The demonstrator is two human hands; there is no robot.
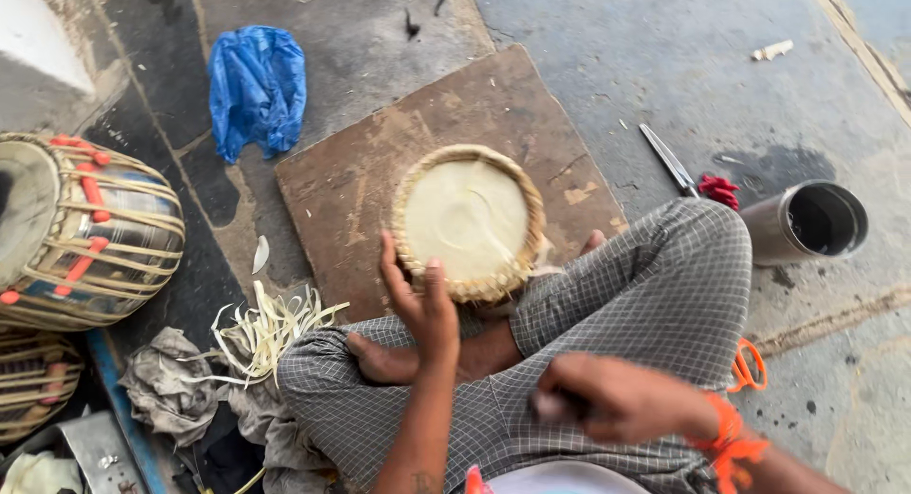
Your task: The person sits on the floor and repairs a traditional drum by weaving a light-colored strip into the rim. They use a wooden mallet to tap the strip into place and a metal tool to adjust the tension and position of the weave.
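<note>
While my left hand (418, 299) steadies the drum head (468, 219) at its seven o'clock rim, fingers spread, on the board (351, 181); my right hand (607, 397) is fisted, contents blurred, can't tell. Best keep rim pressed flat.

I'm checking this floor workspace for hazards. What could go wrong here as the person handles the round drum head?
1. The drum head rests on the wooden board, steadied only by the left hand at its braided rim; it might slide or tilt.
2. A metal blade lies on the floor close to the knee; a shifted leg could catch it.
3. The right hand is blurred; whether it grips a tool cannot be told, but a slip might hit the bare foot.
</note>
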